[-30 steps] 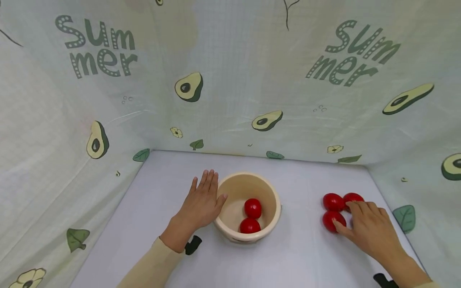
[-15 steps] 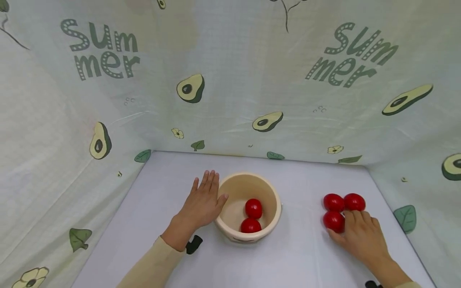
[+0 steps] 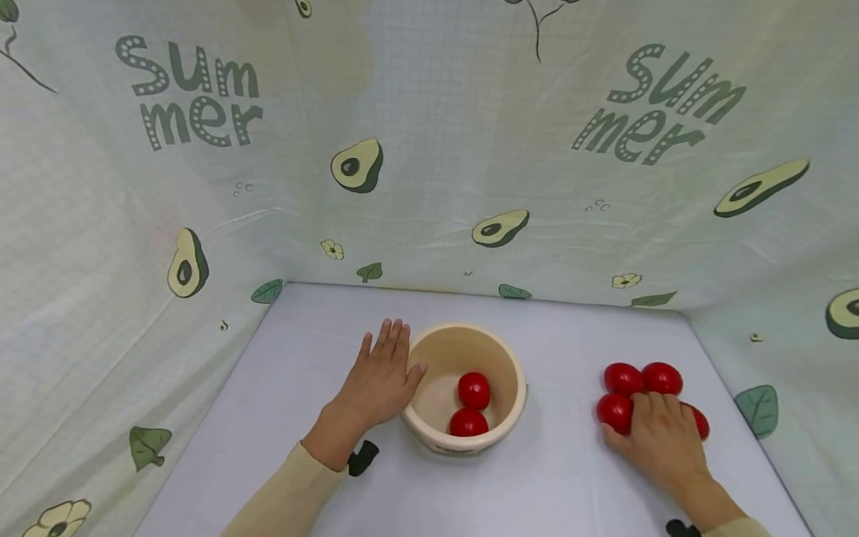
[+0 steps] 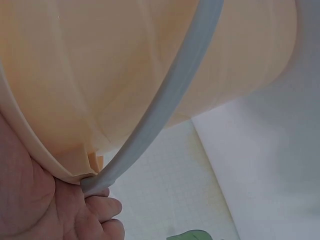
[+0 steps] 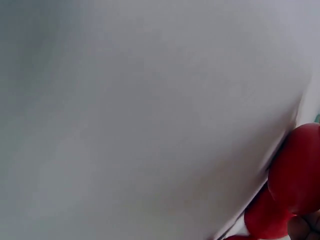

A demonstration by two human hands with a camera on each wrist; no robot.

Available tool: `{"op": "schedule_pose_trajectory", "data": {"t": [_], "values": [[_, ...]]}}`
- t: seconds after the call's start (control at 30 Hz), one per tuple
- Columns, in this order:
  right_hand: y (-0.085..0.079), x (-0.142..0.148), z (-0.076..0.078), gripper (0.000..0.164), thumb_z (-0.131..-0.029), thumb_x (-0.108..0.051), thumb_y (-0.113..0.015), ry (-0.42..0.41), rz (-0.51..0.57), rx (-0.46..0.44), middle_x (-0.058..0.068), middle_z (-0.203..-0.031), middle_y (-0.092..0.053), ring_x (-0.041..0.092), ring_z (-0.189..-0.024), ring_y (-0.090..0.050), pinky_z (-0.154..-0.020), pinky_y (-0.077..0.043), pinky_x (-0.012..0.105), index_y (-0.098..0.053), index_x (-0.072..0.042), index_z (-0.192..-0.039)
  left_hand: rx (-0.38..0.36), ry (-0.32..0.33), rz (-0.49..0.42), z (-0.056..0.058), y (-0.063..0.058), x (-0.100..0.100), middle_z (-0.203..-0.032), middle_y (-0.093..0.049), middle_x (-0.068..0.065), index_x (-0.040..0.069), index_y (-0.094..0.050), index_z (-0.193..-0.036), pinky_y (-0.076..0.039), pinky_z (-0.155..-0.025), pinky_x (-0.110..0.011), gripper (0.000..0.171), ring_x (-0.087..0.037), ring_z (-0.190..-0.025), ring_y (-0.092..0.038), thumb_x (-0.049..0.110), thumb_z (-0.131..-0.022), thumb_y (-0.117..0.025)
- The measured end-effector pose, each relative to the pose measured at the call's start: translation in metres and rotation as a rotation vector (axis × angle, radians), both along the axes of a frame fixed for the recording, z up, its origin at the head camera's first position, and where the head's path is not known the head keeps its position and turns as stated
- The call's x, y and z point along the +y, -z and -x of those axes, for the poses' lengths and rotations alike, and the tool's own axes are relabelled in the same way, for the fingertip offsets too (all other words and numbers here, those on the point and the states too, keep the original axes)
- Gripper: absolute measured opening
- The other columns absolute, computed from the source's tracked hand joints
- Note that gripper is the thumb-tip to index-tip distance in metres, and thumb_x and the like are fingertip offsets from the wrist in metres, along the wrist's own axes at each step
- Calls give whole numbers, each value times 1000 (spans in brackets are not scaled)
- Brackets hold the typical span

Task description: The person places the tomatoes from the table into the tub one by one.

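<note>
A cream plastic bucket (image 3: 506,418) stands in the middle of the table, with two smooth red balls (image 3: 473,391) inside. My left hand (image 3: 379,380) rests against its left rim, fingers straight and thumb over the edge. In the left wrist view the palm (image 4: 30,185) meets the rim beside the grey handle (image 4: 155,112). At the right, my right hand (image 3: 661,440) is among several red balls, its curled fingers and thumb about the left red ball (image 3: 614,414). Part of another ball (image 3: 699,422) shows beyond the hand. Fingertips (image 5: 302,229) touch a ball (image 5: 297,170) in the right wrist view.
Two more red balls, one at the back left (image 3: 622,379) and one at the back right (image 3: 662,378), lie just beyond the right hand. A printed cloth (image 3: 429,149) with avocados hangs behind and on both sides of the white table (image 3: 537,485).
My right hand has moved left and toward me over the balls. The left ball has shifted slightly left, and a ball at the hand's right has come into view. My left hand stays put.
</note>
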State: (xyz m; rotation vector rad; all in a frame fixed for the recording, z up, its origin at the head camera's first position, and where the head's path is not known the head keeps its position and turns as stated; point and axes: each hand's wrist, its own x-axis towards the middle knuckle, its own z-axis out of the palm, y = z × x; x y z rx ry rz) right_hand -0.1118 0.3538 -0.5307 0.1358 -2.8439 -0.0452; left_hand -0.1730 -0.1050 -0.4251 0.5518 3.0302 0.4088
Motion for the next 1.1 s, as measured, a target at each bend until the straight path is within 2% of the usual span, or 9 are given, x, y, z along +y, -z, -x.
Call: {"op": "schedule_pose_trajectory", "data": {"t": [0.2, 0.4, 0.53, 0.7, 0.83, 0.93, 1.1], "values": [[-2, -32, 19, 78, -71, -50, -90, -61, -24, -16, 26, -98, -59, 41, -95, -53, -81, -46, 57, -58, 10, -110, -1, -8, -4, 0, -1, 1, -174, -22, -21, -4, -23, -165, -11, -131, -60, 78, -36, -164, -12, 49, -112, -42], [-16, -55, 42, 68, -72, -48, -86, -164, 2, 96, 22, -91, -61, 39, -90, -56, -78, -48, 55, -60, 6, -104, -19, -1, -16, -1, -2, 3, -174, -20, -20, -3, -22, -166, -10, -131, -59, 77, -35, -164, -10, 49, -112, -41], [-38, -67, 57, 67, -70, -46, -86, -229, 0, 193, 23, -90, -62, 39, -86, -57, -72, -50, 54, -59, 6, -102, -19, 0, -18, -1, -2, 0, -174, -20, -21, -3, -22, -166, -11, -131, -60, 76, -36, -164, -10, 48, -113, -40], [-91, -89, 76, 68, -70, -45, -84, -302, 31, 316, 25, -91, -65, 40, -86, -57, -71, -50, 53, -60, 8, -105, -4, 9, -29, -1, -6, -5, -174, -21, -20, -3, -23, -166, -10, -131, -61, 74, -36, -164, -10, 46, -113, -39], [-130, -118, 81, 69, -73, -47, -81, -371, 87, 343, 24, -97, -66, 39, -91, -57, -74, -49, 52, -61, 7, -110, 0, 19, -25, 0, -6, -6, -174, -21, -20, -2, -23, -166, -9, -131, -61, 73, -36, -164, -11, 45, -113, -38], [-142, -144, 80, 67, -76, -49, -77, -439, 99, 326, 21, -97, -65, 36, -90, -56, -73, -48, 49, -61, 7, -109, 4, 21, -21, 0, -5, -6, -174, -21, -19, -2, -25, -166, -9, -131, -61, 71, -36, -164, -12, 44, -113, -38], [-140, -182, 73, 60, -77, -51, -75, -521, 81, 240, 14, -96, -64, 30, -91, -54, -75, -45, 44, -62, 0, -104, 12, 24, 2, 0, -3, -4, -174, -22, -19, -1, -26, -166, -9, -131, -62, 71, -35, -164, -12, 44, -113, -38]]}}
